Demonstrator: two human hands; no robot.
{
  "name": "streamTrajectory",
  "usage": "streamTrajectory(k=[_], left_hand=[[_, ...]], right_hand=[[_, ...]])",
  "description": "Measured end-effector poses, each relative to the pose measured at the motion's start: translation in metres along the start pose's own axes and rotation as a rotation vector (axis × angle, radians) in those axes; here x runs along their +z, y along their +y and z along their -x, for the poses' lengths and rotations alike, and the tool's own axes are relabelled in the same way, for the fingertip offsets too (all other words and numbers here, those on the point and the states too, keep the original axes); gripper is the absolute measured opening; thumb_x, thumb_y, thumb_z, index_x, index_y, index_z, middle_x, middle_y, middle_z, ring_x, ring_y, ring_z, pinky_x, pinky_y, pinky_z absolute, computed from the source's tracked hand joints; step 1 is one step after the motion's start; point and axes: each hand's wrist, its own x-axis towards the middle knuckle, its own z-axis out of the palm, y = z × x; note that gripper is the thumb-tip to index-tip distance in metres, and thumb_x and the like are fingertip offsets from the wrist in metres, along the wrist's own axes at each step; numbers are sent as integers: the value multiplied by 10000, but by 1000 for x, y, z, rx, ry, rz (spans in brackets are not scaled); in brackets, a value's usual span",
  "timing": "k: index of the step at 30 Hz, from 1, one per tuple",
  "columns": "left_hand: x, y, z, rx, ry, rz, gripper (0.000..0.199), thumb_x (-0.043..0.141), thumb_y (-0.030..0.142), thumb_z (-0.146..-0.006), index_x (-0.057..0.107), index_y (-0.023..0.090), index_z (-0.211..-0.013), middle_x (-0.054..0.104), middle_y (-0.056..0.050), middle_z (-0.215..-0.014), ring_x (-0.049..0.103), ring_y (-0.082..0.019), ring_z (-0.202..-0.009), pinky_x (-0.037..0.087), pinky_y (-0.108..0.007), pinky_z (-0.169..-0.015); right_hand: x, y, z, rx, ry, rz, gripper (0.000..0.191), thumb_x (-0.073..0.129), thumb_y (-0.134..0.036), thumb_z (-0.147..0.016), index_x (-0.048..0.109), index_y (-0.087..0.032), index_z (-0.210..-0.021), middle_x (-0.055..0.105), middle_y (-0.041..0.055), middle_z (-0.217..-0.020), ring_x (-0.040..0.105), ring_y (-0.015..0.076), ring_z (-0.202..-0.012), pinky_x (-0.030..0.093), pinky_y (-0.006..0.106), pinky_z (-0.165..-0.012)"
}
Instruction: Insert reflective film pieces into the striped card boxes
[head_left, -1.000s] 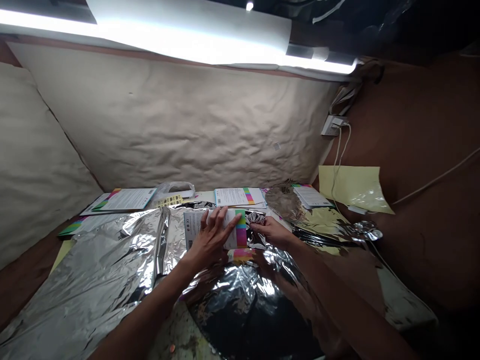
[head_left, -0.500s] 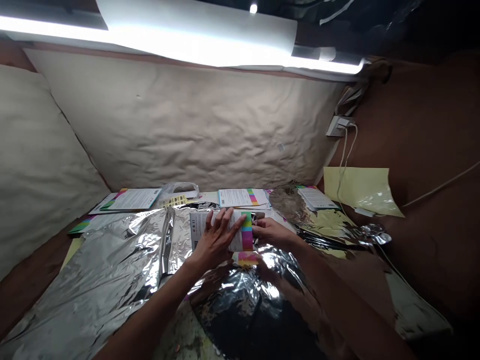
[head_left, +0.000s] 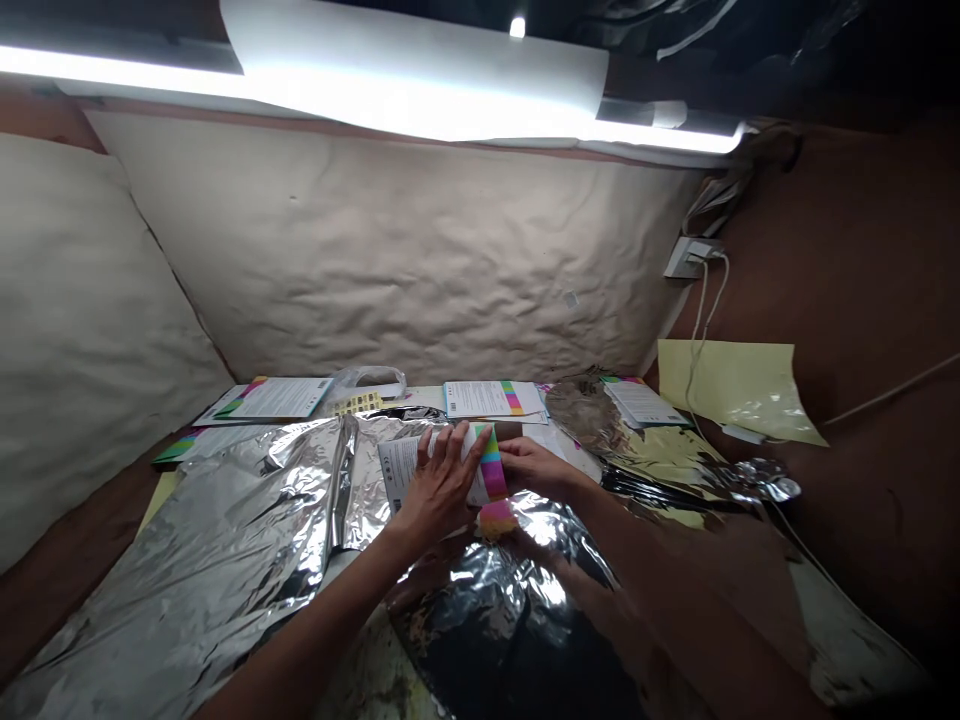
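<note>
A white printed card or flat packet [head_left: 400, 462] with a rainbow-striped end lies slightly tilted over the silver foil sheet [head_left: 255, 520]. My left hand [head_left: 442, 485] is on top of it, fingers bent over its far edge and pressing it; the thumb is mostly hidden. At the striped right end, my right hand [head_left: 536, 465] has thumb and fingers pinched together. What sits between those fingertips is hidden, though shiny film shows just behind them. Below the packet, glossy foil [head_left: 517, 620] mirrors its pink and yellow stripes.
Similar printed packets lie at the back left [head_left: 281, 397], back middle [head_left: 484, 398] and back right [head_left: 649, 403]. A clear plastic bag [head_left: 367, 380] is near a yellow label sheet [head_left: 360, 403]. Yellow paper [head_left: 735, 385] and cables from a wall socket [head_left: 684, 257] are on the right.
The packet has turned a little, its striped end now angled. My right hand remains at that end, and the whole view has shifted slightly.
</note>
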Motion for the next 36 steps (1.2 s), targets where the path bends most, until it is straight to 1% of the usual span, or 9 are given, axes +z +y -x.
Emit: streamTrajectory(k=[3, 5, 9, 13, 16, 20, 26, 32, 36], left_hand=[[1, 5, -1, -208, 86, 41, 1152, 768, 564, -664, 162, 165, -1560, 336, -233, -1459, 326, -411, -1312, 209, -538, -1083], [0, 10, -2, -304, 134, 73, 1212, 787, 593, -629, 144, 157, -1560, 323, -245, -1459, 336, -425, -1296, 255, -546, -1041], [-10, 10, -7, -420, 143, 279, 1262, 807, 642, -564, 183, 164, -1551, 438, -231, -1379, 437, -420, -1218, 335, -555, -981], [-17, -12, -13, -527, -111, 1004, 903, 780, 573, -659, 474, 169, -1407, 679, -130, -1075, 644, -310, -947, 493, -415, -811], [0, -24, -11, -618, -350, 1516, 559, 809, 490, -655, 700, 107, -1049, 726, -120, -944, 686, -265, -812, 521, -336, -714], [29, -20, -5, -813, -442, 1776, 502, 873, 431, -584, 710, 91, -916, 732, -106, -828, 682, -220, -696, 524, -308, -654], [37, -15, -5, -764, -381, 1832, 538, 863, 412, -595, 684, 103, -997, 728, -82, -811, 679, -209, -693, 539, -316, -669], [41, -30, 2, -659, -517, 1580, 454, 854, 352, -570, 715, 99, -920, 733, -78, -850, 675, -221, -736, 519, -282, -655], [45, -35, 4, -495, -485, 1202, 460, 749, 421, -672, 718, 100, -999, 727, -81, -893, 668, -231, -784, 492, -263, -622]], right_hand=[[-3, 3, 7, -328, 473, 75, 606, 785, -493, -719, 619, -208, -1227, 624, 113, -1276, 577, 267, -1177, 462, 400, -994], [4, 11, 11, -384, 596, 55, 788, 848, -428, -663, 511, -250, -1352, 525, 115, -1412, 494, 289, -1287, 442, 424, -1030], [20, 26, 14, -220, 342, -237, 660, 841, -417, -665, 591, -198, -1235, 677, 126, -1203, 652, 313, -1061, 547, 422, -857], [16, 28, 16, -144, 258, -265, 448, 844, -362, -660, 688, -146, -1020, 743, 81, -943, 692, 253, -817, 551, 340, -710], [8, 26, 18, -113, 209, -214, 408, 841, -349, -650, 700, -136, -968, 735, 64, -855, 671, 225, -742, 526, 310, -650], [1, 26, 19, -60, 238, -190, 401, 837, -297, -618, 686, -139, -955, 729, 53, -830, 654, 209, -706, 512, 299, -622], [-5, 34, 20, 16, 143, -96, 426, 802, -319, -626, 664, -134, -984, 728, 67, -865, 667, 229, -769, 528, 329, -701], [-15, 48, 11, 35, 244, 258, 282, 748, -354, -644, 642, -165, -825, 677, 14, -711, 635, 200, -662, 483, 292, -593], [-14, 48, 6, 18, 232, 463, 381, 745, -316, -647, 662, -184, -994, 699, 9, -839, 635, 202, -766, 461, 270, -624]])
